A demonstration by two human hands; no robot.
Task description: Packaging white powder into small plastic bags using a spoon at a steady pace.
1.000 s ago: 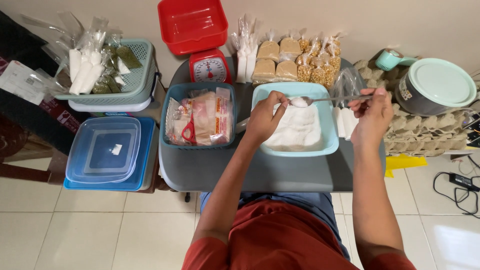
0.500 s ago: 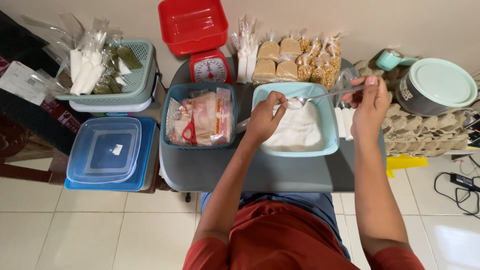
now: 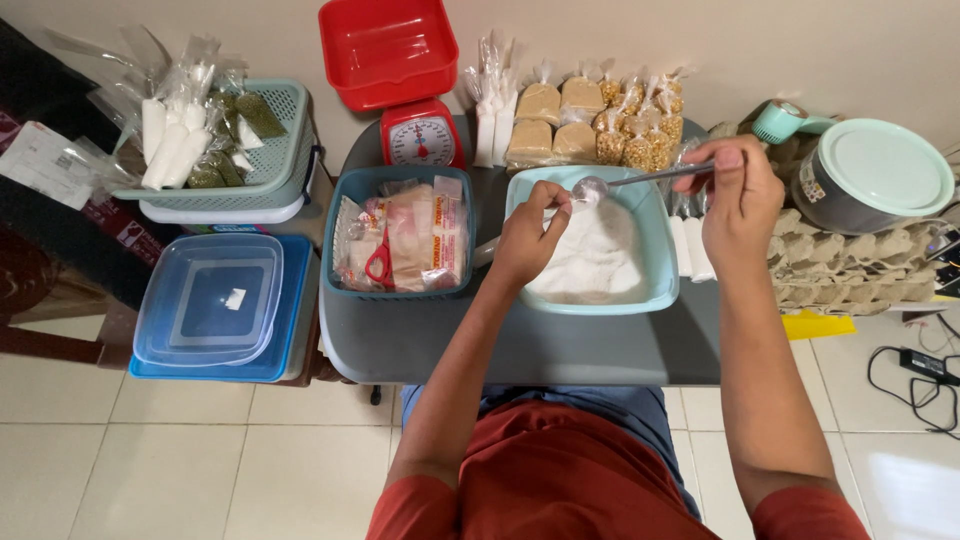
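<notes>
My right hand [image 3: 738,190] grips the handle of a metal spoon [image 3: 592,187] whose bowl hangs over the far edge of a light blue tub [image 3: 658,285] of white powder [image 3: 592,258]. My left hand [image 3: 527,238] is over the tub's left side, its fingers pinching a small clear bag right beside the spoon's bowl. The bag is mostly hidden by my fingers.
A teal basket [image 3: 342,190] with packets and red scissors sits to the left. A red kitchen scale [image 3: 418,132] with a red tray stands at the back. Filled small bags [image 3: 590,125] line the far edge. Egg cartons [image 3: 850,265] and a lidded pot [image 3: 870,172] stand right.
The spoon was level and heaped with powder; now it is tilted at the bag and looks empty. My right hand rose and moved back a little. My left hand stayed.
</notes>
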